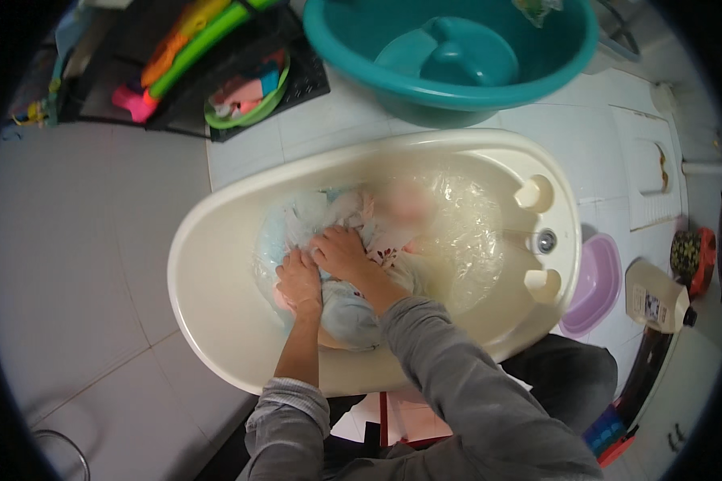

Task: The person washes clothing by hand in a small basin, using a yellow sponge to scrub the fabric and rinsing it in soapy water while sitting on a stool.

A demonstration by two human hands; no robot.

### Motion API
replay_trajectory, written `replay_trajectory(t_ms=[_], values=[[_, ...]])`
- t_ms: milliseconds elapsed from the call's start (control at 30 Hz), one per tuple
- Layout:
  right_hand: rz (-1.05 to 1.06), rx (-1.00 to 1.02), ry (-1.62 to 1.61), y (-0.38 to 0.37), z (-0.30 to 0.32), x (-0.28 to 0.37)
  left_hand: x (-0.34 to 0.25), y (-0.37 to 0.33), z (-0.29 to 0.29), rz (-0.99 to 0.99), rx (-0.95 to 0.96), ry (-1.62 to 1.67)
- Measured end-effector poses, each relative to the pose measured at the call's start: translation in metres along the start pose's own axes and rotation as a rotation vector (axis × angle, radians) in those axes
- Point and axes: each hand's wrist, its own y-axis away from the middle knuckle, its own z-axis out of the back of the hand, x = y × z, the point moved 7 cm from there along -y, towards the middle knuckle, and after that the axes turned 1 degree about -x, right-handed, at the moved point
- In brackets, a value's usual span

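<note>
A cream oval baby bathtub [217, 224] holds shallow, slightly cloudy water and a heap of wet clothes [353, 317]. The cloth is pale blue, white and grey-blue, and one white piece [387, 255] carries a small red print. My left hand [299, 282] is closed on cloth at the heap's left side, fingers bent inward. Just right of it, my right hand [338, 252] also grips the cloth, fingertips pointing left and partly hidden in the folds. Beyond my right hand, a pinkish patch [409, 200] is too blurred to make out.
Behind the tub stands a large teal basin [449, 92] with a teal piece inside. A black rack [176, 112] holds a green bowl [253, 112]. To the right are a purple basin [595, 284], a plastic jug [656, 297] and a squat toilet [650, 168].
</note>
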Motion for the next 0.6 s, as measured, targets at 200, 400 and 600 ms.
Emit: replay_trajectory(t_ms=[200,400,600], values=[[-0.151,-0.08,-0.246,0.01,0.123,0.007,-0.087,0.024,0.099,-0.367,-0.193,0.319],[-0.263,-0.464,-0.431,0.031,0.237,-0.037,-0.206,0.041,0.12,-0.709,-0.22,0.837],[-0.668,-0.426,-0.493,0.099,0.191,-0.142,-0.204,0.026,0.001,-0.619,0.069,0.776]])
